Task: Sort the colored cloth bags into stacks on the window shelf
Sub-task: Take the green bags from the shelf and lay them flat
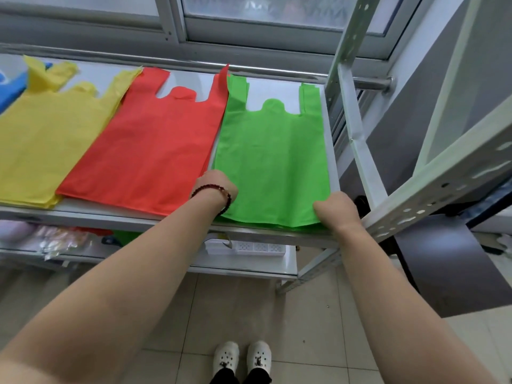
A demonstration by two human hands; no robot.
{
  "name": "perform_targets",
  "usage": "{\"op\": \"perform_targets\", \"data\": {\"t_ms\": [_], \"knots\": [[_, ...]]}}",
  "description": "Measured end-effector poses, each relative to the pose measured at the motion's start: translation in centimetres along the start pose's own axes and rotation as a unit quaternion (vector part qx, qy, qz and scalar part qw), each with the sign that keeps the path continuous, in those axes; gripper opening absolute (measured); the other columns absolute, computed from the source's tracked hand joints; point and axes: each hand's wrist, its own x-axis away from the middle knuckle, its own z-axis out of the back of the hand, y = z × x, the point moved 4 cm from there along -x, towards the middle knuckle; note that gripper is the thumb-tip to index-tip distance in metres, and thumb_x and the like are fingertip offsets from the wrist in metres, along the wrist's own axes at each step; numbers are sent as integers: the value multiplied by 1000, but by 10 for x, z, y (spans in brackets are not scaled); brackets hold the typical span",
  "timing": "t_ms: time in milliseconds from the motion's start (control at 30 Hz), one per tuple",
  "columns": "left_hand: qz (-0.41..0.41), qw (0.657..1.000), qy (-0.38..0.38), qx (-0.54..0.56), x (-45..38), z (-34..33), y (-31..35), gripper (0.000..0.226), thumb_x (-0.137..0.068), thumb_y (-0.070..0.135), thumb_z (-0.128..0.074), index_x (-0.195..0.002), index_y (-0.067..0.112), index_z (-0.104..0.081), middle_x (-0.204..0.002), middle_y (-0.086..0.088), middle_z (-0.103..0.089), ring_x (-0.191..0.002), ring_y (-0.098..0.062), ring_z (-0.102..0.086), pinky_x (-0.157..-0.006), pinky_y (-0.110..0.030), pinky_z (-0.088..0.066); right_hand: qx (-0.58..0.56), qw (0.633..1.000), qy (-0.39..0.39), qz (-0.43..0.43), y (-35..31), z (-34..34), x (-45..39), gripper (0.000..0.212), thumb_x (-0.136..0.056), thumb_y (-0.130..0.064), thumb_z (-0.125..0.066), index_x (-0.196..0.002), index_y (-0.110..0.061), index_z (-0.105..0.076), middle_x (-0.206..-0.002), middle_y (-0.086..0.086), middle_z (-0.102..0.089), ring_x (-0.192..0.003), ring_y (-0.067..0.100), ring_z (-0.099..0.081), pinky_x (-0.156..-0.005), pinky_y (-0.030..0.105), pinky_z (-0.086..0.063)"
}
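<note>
A green cloth bag [273, 159] lies flat at the right end of the white shelf [133, 217] under the window. My left hand [217, 184], with a dark bead bracelet on the wrist, grips its near left corner. My right hand [336, 207] grips its near right corner at the shelf's front edge. To the left lie a red bag stack [149, 151], a yellow bag stack [47, 142] and, at the far left edge, a blue bag [11, 87], mostly cut off.
A perforated metal upright [347, 51] and slanted rack beams [432, 184] stand close on the right. A lower shelf [249, 264] holds a white basket [257, 248] and plastic-wrapped items [52, 241]. The window frame [249, 31] runs behind. Tiled floor and my white shoes are below.
</note>
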Motion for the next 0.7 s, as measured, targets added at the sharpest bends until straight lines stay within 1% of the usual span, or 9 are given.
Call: {"op": "perform_targets", "data": {"t_ms": [67, 167, 233, 300, 367, 467, 567, 633, 700], "knots": [[-11, 999, -13, 29, 1, 1, 8, 17, -89, 12, -47, -87, -2, -57, -114, -19, -62, -82, -26, -56, -62, -29, -44, -79, 997, 8, -9, 3, 0, 0, 9, -83, -6, -48, -76, -4, -43, -66, 5, -42, -53, 17, -39, -46, 23, -31], [2, 995, -44, 91, 3, 3, 12, 27, -94, 11, -44, -114, -6, -51, -96, -14, -53, -79, -18, -42, -69, -28, -37, -250, 962, -55, -96, 7, -5, 3, 5, -89, -6, -47, -94, -4, -48, -83, 12, -48, -55, 17, -44, -41, 21, -34], [12, 992, -27, 124, 10, 3, 8, 13, -92, 5, -43, -95, -5, -50, -89, -12, -48, -74, -21, -47, -67, -31, -41, -284, 951, -68, -104, 10, -5, 5, 5, -90, -4, -47, -91, -5, -51, -80, 12, -49, -53, 16, -42, -37, 17, -33], [19, 990, -1, 140, 22, -2, -6, 16, -88, 6, -48, -100, -2, -52, -101, -14, -54, -94, -29, -57, -77, -33, -46, -284, 954, -66, -77, 14, -1, 12, 13, -90, -3, -48, -79, -7, -54, -70, 8, -48, -52, 15, -41, -34, 15, -36], [47, 986, 48, 151, 40, -13, -32, 32, -84, 18, -55, -113, 5, -51, -122, -17, -50, -116, -34, -48, -92, -35, -41, -279, 956, -71, -56, 23, 2, 24, 19, -91, -6, -49, -74, -11, -54, -65, 5, -47, -50, 14, -42, -35, 15, -37], [146, 934, 53, 322, 66, -36, -87, 52, -79, 30, -67, -120, 9, -43, -135, -15, -37, -123, -33, -38, -99, -38, -36, -342, 929, -111, -86, 49, 1, 44, 19, -93, -6, -49, -76, -13, -54, -56, 3, -41, -39, 10, -37, -33, 14, -30], [194, 807, -146, 538, 74, -60, -106, 43, -83, 34, -63, -119, 10, -57, -114, -7, -64, -96, -24, -61, -72, -35, -53, -335, 925, -139, -110, 71, -2, 56, 19, -94, -9, -50, -76, -11, -54, -57, 3, -39, -41, 12, -34, -33, 14, -27], [182, 795, -211, 539, 72, -60, -100, 34, -84, 28, -63, -113, 10, -59, -97, -5, -67, -74, -21, -63, -48, -27, -54, -303, 932, -160, -117, 75, -6, 63, 14, -95, -16, -51, -82, -12, -57, -63, 3, -49, -48, 14, -41, -35, 15, -32], [166, 825, -191, 506, 65, -58, -92, 42, -83, 21, -67, -119, 4, -53, -111, -9, -59, -83, -23, -60, -41, -26, -54, -295, 929, -186, -127, 75, -12, 68, 14, -96, -24, -48, -89, -15, -57, -71, 4, -60, -50, 16, -53, -37, 17, -40]]}}
